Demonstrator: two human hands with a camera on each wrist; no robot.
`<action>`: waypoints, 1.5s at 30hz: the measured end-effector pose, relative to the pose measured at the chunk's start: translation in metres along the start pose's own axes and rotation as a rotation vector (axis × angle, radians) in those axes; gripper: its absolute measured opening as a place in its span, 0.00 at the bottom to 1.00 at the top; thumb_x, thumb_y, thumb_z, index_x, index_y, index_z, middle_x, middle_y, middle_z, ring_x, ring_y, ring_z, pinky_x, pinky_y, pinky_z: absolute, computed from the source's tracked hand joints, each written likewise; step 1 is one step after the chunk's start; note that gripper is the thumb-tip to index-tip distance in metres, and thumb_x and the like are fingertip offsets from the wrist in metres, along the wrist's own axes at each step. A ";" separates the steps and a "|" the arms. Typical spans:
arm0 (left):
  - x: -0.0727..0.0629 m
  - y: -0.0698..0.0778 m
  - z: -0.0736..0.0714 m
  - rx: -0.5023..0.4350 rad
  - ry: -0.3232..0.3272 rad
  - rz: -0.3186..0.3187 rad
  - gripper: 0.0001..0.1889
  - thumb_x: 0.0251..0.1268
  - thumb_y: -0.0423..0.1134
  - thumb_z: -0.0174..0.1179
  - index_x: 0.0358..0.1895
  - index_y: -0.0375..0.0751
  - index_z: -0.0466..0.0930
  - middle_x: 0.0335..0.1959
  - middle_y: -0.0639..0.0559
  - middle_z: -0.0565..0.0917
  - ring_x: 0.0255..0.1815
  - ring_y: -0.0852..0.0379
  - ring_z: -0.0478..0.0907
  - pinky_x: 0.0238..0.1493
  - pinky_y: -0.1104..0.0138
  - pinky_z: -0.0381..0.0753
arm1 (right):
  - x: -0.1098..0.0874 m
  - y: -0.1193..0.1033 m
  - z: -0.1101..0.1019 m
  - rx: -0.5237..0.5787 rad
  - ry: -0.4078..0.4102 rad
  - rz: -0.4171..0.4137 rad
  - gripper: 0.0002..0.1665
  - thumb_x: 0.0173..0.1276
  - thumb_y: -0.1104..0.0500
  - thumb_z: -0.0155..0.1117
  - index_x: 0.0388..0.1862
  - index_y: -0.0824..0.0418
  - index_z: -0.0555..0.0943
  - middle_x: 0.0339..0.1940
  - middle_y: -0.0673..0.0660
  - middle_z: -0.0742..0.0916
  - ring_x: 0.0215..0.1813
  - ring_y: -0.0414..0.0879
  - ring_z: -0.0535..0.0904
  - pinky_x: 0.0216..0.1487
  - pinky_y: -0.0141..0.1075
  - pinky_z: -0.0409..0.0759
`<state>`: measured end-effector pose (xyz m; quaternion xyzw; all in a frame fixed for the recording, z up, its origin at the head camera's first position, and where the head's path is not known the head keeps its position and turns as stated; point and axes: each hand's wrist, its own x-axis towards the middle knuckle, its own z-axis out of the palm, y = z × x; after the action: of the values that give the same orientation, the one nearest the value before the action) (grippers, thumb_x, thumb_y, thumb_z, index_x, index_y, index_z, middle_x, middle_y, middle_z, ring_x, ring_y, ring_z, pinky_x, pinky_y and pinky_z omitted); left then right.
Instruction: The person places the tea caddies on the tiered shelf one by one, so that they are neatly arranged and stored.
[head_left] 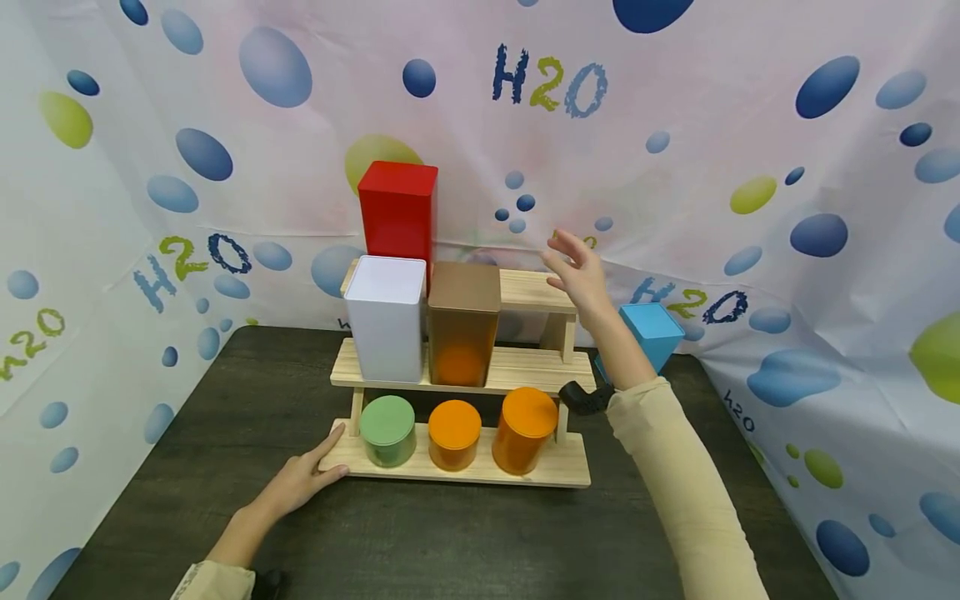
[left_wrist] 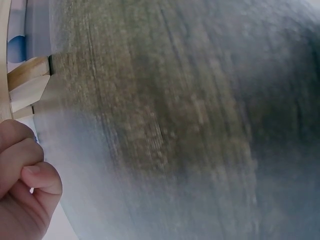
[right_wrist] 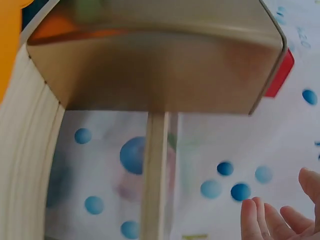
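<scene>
A three-tier wooden shelf rack (head_left: pixel 566 471) stands on the dark table. My left hand (head_left: pixel 296 482) grips the left end of its bottom tier, thumb along the front edge; in the left wrist view its fingers (left_wrist: pixel 22 155) are curled. My right hand (head_left: pixel 576 271) is raised near the top tier's right end, holding nothing, with fingers loosely spread. A red box (head_left: pixel 397 208) is on the top tier at the left. On the middle tier sit a white box (head_left: pixel 386 321) and a brown box (head_left: pixel 463 325), which fills the upper part of the right wrist view.
A green canister (head_left: pixel 387 429), a short orange canister (head_left: pixel 453 435) and a taller orange canister (head_left: pixel 525 429) line the bottom tier. Partly behind my right forearm is a light blue box (head_left: pixel 651 333). A patterned curtain (head_left: pixel 660 208) rises close behind the rack and round both sides.
</scene>
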<state>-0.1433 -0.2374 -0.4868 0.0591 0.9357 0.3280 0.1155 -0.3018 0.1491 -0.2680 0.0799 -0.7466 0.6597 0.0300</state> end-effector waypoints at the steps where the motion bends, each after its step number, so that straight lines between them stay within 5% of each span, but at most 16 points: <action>1: 0.000 0.000 0.000 0.000 -0.001 0.000 0.40 0.60 0.52 0.57 0.70 0.37 0.52 0.33 0.38 0.83 0.29 0.56 0.75 0.35 0.58 0.70 | -0.002 0.004 -0.004 0.003 0.011 0.006 0.33 0.69 0.60 0.53 0.71 0.61 0.56 0.67 0.60 0.67 0.64 0.54 0.66 0.57 0.45 0.69; 18: 0.000 0.002 0.000 0.005 -0.002 0.005 0.40 0.59 0.52 0.58 0.70 0.37 0.52 0.34 0.38 0.83 0.32 0.54 0.75 0.39 0.54 0.71 | -0.029 0.060 -0.056 -0.040 0.161 0.038 0.36 0.70 0.54 0.52 0.72 0.60 0.52 0.68 0.60 0.65 0.65 0.54 0.64 0.59 0.46 0.67; 22: 0.001 0.002 0.000 0.005 -0.008 0.003 0.40 0.60 0.52 0.57 0.70 0.37 0.52 0.26 0.45 0.82 0.29 0.56 0.73 0.38 0.55 0.71 | -0.034 0.069 -0.064 -0.042 0.237 0.037 0.36 0.69 0.53 0.53 0.72 0.57 0.53 0.68 0.59 0.66 0.61 0.51 0.66 0.59 0.47 0.66; 31: 0.000 0.003 -0.001 0.004 -0.019 -0.011 0.40 0.60 0.52 0.57 0.71 0.38 0.51 0.26 0.46 0.82 0.30 0.56 0.74 0.38 0.55 0.71 | -0.048 0.095 -0.089 -0.062 0.495 0.084 0.38 0.67 0.52 0.56 0.72 0.49 0.53 0.67 0.53 0.65 0.51 0.39 0.68 0.53 0.38 0.69; 39: 0.000 0.002 -0.002 0.006 -0.020 -0.004 0.40 0.60 0.53 0.57 0.71 0.38 0.51 0.20 0.52 0.80 0.27 0.58 0.73 0.37 0.57 0.71 | -0.056 0.121 -0.109 -0.186 0.661 0.194 0.41 0.66 0.45 0.55 0.73 0.50 0.50 0.70 0.52 0.61 0.60 0.48 0.61 0.54 0.41 0.64; 45: 0.000 0.001 0.000 0.001 -0.018 -0.007 0.40 0.60 0.52 0.57 0.71 0.38 0.52 0.30 0.44 0.83 0.33 0.54 0.76 0.40 0.53 0.72 | -0.056 0.139 -0.121 -0.247 0.690 0.222 0.46 0.64 0.45 0.57 0.74 0.53 0.46 0.71 0.57 0.57 0.67 0.54 0.56 0.65 0.46 0.56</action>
<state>-0.1434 -0.2368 -0.4859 0.0587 0.9350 0.3266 0.1250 -0.2761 0.2899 -0.3973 -0.2324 -0.7706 0.5522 0.2174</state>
